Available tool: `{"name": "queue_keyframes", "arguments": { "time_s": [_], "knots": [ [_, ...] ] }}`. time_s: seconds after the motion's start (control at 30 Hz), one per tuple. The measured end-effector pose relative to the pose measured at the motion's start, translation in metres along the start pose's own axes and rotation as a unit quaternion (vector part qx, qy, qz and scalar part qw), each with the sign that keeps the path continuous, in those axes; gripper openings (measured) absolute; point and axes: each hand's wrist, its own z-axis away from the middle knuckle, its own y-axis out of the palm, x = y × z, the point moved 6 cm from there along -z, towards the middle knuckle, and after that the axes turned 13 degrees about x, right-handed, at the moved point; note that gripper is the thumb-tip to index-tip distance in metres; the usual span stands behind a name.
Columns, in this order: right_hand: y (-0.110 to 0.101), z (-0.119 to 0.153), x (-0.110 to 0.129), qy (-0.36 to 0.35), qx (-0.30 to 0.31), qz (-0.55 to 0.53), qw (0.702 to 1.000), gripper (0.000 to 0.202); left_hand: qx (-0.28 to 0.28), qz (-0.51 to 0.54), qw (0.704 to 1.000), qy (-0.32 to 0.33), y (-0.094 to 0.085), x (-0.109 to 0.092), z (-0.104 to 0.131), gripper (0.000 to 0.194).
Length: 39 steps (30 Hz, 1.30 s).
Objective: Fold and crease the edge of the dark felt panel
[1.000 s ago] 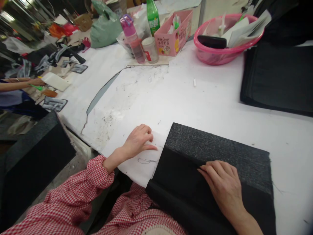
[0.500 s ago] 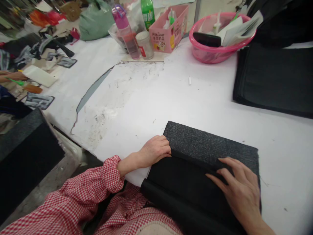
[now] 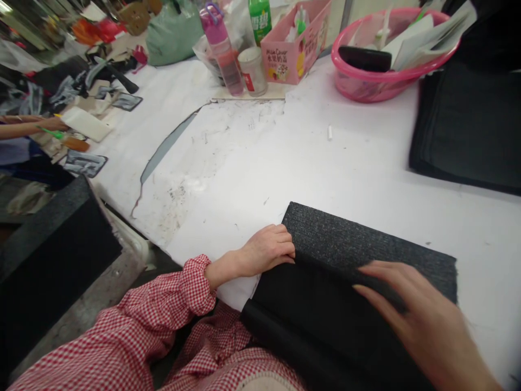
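Left hand (image 3: 268, 251) fingers curl over the dark fabric's (image 3: 366, 247) left folded edge; right hand (image 3: 423, 315) lies flat, fingers spread, along the fold running left-right.

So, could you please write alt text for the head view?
Two hands, left hand and blurred right hand, press on a folded black fabric piece at the edge of a white table. A pink basin stands behind.
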Motion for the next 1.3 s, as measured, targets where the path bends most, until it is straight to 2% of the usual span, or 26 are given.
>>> {"name": "queue_keyframes", "arguments": {
  "time_s": [0.07, 0.13, 0.2, 0.3, 0.53, 0.7, 0.9, 1.1, 1.3],
  "knots": [
    [0.022, -0.036, 0.038, -0.056, 0.019, 0.004, 0.998, 0.024, -0.008, -0.002, 1.000, 0.001, 0.001, 0.001, 0.001, 0.027],
    [0.043, -0.058, 0.059, -0.073, 0.027, -0.007, 0.997, 0.021, -0.019, -0.008, 1.000, 0.001, 0.002, 0.002, 0.002, 0.027],
    [0.059, -0.066, 0.065, -0.067, 0.020, -0.016, 0.997, 0.016, -0.032, -0.009, 0.999, 0.000, 0.004, 0.003, 0.003, 0.027],
    [0.070, -0.063, 0.063, -0.056, 0.000, -0.023, 0.998, 0.014, -0.057, 0.003, 0.998, -0.007, 0.005, 0.005, 0.008, 0.025],
    [0.071, -0.057, 0.056, -0.060, -0.033, -0.016, 0.998, 0.025, -0.158, 0.048, 0.986, -0.024, -0.001, 0.010, 0.028, 0.014],
    [0.074, -0.056, 0.054, -0.066, -0.038, -0.013, 0.997, 0.031, -0.193, 0.054, 0.979, -0.016, -0.004, 0.012, 0.035, 0.009],
    [0.075, -0.057, 0.057, -0.075, -0.024, 0.001, 0.997, 0.036, -0.187, 0.005, 0.982, -0.002, 0.001, 0.013, 0.040, 0.012],
    [0.075, -0.058, 0.057, -0.081, -0.023, 0.003, 0.996, 0.036, -0.146, -0.071, 0.987, 0.019, 0.004, 0.009, 0.044, 0.018],
    [0.078, -0.058, 0.057, -0.078, -0.018, 0.007, 0.997, 0.038, -0.126, -0.092, 0.987, 0.032, 0.005, 0.008, 0.044, 0.022]
  ]
}}
